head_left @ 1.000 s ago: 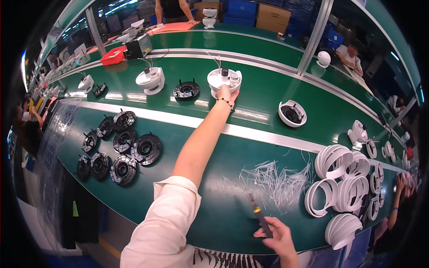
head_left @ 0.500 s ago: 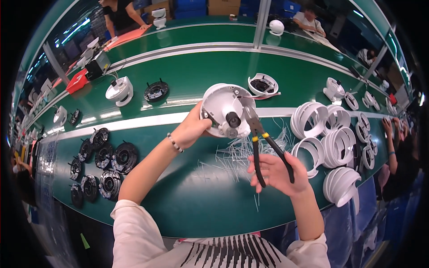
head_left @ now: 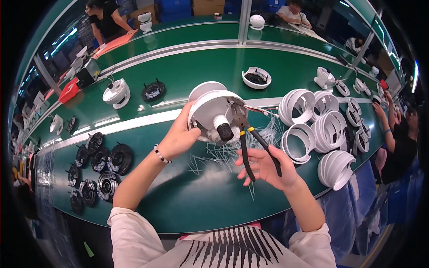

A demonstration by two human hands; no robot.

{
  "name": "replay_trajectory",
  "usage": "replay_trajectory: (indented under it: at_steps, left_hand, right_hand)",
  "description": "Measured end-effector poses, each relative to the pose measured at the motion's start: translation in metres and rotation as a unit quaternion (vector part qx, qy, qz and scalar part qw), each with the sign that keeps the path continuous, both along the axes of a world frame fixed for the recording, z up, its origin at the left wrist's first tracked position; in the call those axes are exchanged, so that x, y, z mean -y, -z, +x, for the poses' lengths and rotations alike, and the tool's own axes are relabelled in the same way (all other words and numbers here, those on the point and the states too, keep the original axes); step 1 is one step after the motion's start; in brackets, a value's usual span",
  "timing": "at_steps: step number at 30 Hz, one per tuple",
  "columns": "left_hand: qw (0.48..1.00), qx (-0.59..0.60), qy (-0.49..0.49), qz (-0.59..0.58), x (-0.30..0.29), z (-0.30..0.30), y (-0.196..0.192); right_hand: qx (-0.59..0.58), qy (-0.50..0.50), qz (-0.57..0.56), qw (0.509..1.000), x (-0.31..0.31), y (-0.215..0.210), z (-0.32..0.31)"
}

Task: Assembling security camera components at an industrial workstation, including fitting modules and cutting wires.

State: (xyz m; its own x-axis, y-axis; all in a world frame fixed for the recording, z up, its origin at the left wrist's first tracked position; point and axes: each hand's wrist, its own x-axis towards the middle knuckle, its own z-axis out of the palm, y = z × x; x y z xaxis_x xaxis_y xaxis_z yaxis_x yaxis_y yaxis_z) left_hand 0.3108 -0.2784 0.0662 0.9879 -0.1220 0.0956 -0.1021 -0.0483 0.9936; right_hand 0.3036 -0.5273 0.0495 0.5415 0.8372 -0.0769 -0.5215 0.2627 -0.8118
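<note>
One white dome housing (head_left: 214,111) is being held above the green desk (head_left: 178,196), left hand (head_left: 178,136) clamped on its rim. Right hand (head_left: 266,167) is gripping one pair of black-handled pliers (head_left: 250,143), tip at the housing. Five white rings (head_left: 313,129) are lying just right; bare desk is showing below the hands.

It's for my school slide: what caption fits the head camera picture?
Left hand holds a white dome housing while right hand works black-handled pliers at it.
</note>
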Motion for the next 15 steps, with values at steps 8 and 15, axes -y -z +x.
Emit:
replay_trajectory:
  at_steps: [8,15]
  left_hand:
    - [0.994,0.085,0.007,0.074,0.007,-0.003,0.005]
    - [0.983,-0.095,-0.054,-0.144,0.027,0.017,0.015]
  right_hand:
    - [0.011,0.073,-0.014,0.997,0.007,-0.008,0.002]
    - [0.003,0.115,-0.002,0.993,0.013,0.025,0.005]
